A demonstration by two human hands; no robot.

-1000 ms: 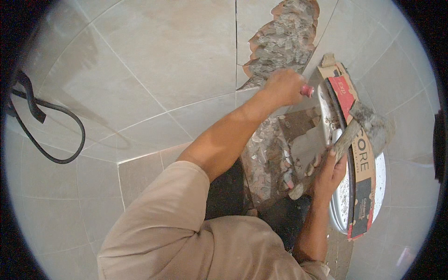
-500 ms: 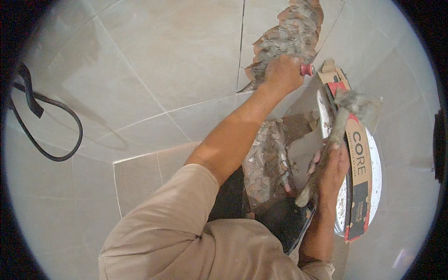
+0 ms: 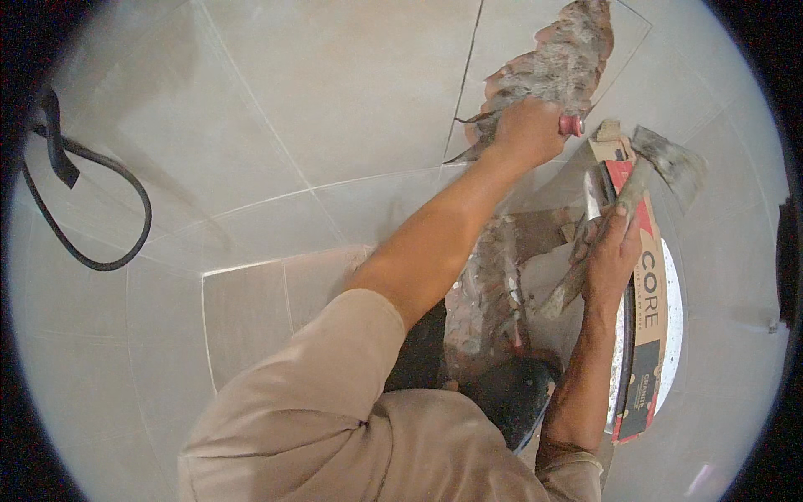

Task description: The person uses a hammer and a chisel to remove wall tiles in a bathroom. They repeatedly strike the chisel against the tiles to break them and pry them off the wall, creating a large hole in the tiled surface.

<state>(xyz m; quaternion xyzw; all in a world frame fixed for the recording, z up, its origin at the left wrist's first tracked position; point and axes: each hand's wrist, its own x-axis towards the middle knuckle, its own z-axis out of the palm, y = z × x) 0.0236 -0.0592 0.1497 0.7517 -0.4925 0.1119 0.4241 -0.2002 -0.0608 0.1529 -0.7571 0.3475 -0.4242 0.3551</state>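
My left hand is closed around a chisel with a red handle end, held against the rough broken strip in the tiled wall. The hand hides most of the chisel. Lower and to the right, my right hand grips the wooden handle of a hatchet. Its broad grey head points up and right, apart from the chisel, and slants across the upper end of a long cardboard box.
White curved surfaces show beside the box. Broken debris lies below my arms, near a dark shoe. A black cable loop hangs at the far left. Large beige tiles surround the broken strip.
My right hand has moved up with the hatchet, whose head has swung upward and to the right. My left hand keeps hold of the chisel, while the whole view has shifted slightly.
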